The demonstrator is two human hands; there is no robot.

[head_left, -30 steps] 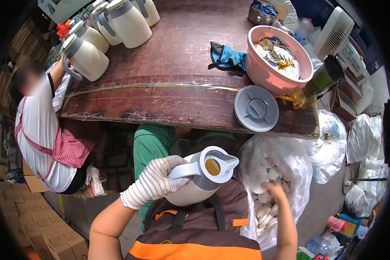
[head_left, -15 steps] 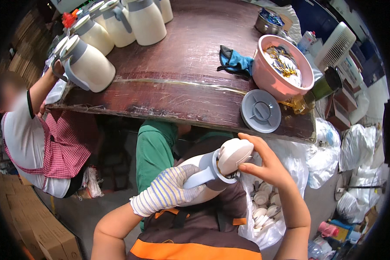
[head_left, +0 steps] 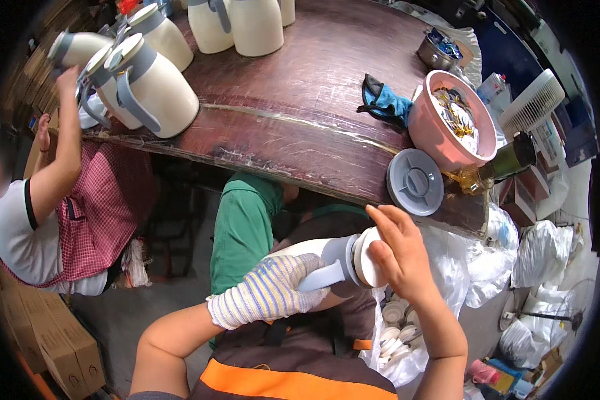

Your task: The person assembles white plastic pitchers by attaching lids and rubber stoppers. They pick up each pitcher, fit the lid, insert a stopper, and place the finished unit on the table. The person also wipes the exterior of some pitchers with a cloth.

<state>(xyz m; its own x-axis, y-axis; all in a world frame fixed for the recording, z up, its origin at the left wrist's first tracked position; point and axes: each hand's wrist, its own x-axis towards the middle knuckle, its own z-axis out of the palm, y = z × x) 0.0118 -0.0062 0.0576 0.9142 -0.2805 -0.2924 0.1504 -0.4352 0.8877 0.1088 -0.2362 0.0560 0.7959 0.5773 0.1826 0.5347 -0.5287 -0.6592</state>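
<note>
My left hand (head_left: pixel 267 290), in a striped knit glove, is closed around the light grey handle of a cream vacuum jug (head_left: pixel 337 250). The jug lies tilted across my lap, its mouth toward the right. A round white lid (head_left: pixel 368 259) sits at the mouth, roughly square to the neck. My bare right hand (head_left: pixel 407 257) rests against the lid's outer face, fingers stretched out and thumb apart. Below that hand, a clear plastic bag (head_left: pixel 450 260) holds several white lids (head_left: pixel 395 333).
On the dark red table (head_left: pixel 300 87) stand several cream jugs (head_left: pixel 163 90), a pink basin (head_left: pixel 423 133) of small parts, a grey round lid (head_left: pixel 413 181) and a blue-black cloth (head_left: pixel 383 100). A co-worker (head_left: pixel 53 220) sits at left near cardboard boxes (head_left: pixel 63 340).
The white lid has gone from tilted in the jug's mouth to lying squarely on it. My right hand's fingers have straightened against it. The co-worker's arm and a jug at far left have moved.
</note>
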